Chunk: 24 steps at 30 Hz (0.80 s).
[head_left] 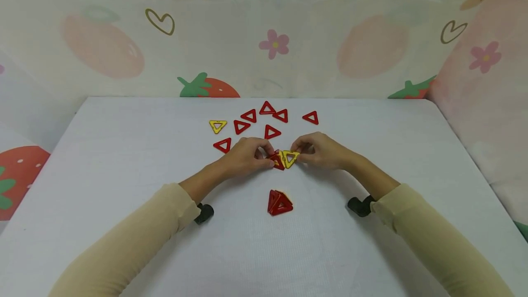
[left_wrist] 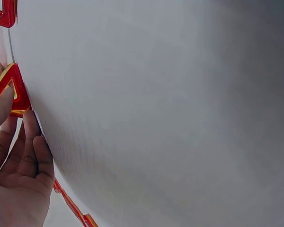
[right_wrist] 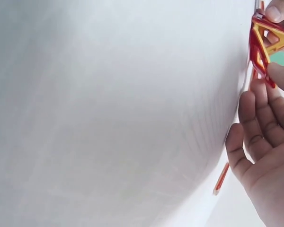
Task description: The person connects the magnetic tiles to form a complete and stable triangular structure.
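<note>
Both hands meet near the middle of the table over triangular magnetic tiles. My left hand (head_left: 249, 156) pinches a red triangular tile (head_left: 281, 165) between thumb and fingers; its open frame shows beside the thumb in the left wrist view, with yellow behind it. A yellow triangular tile (head_left: 284, 160) stands edge to edge with the red one, and my right hand (head_left: 323, 151) pinches its right corner. From the right wrist, red edges (right_wrist: 253, 54) and a yellow frame (right_wrist: 279, 46) meet at an angle between the two hands' fingertips. Nearer me sits a small red pyramid of tiles (head_left: 282, 208).
Several loose red triangular tiles (head_left: 241, 130) lie scattered beyond the hands, with one yellow tile (head_left: 212, 123) at their left. Black wrist cameras (head_left: 205, 213) show under both sleeves. A printed curtain (head_left: 313, 8) stands behind the white table (head_left: 123, 150).
</note>
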### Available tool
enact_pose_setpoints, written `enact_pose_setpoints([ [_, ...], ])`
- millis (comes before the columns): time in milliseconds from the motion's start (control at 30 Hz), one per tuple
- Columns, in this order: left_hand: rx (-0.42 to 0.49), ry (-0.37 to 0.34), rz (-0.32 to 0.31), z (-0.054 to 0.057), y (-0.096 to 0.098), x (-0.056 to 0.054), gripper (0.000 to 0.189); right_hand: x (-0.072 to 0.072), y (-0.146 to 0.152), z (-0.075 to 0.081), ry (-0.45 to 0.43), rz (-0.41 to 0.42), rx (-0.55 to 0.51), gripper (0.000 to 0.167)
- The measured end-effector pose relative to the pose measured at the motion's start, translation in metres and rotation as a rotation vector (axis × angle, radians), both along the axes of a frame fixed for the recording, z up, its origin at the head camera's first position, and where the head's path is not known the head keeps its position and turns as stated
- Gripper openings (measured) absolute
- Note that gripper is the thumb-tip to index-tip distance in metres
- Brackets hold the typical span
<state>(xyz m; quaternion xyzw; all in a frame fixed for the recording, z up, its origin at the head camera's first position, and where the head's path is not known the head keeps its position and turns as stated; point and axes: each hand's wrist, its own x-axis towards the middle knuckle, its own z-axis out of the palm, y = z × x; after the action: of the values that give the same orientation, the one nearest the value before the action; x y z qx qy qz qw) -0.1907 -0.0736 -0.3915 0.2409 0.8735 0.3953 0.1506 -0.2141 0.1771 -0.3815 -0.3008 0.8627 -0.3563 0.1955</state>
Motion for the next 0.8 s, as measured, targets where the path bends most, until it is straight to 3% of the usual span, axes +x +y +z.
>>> enact_pose_setpoints([
  [367,-0.002,0.003,-0.003,-0.001,0.000,0.000,0.021,0.002,-0.007,0.001,-0.052,-0.008,-0.092,0.020],
  [800,0.016,0.015,-0.008,-0.003,-0.001,-0.001,0.018,0.004,-0.014,0.000,-0.059,-0.018,-0.070,0.019],
])
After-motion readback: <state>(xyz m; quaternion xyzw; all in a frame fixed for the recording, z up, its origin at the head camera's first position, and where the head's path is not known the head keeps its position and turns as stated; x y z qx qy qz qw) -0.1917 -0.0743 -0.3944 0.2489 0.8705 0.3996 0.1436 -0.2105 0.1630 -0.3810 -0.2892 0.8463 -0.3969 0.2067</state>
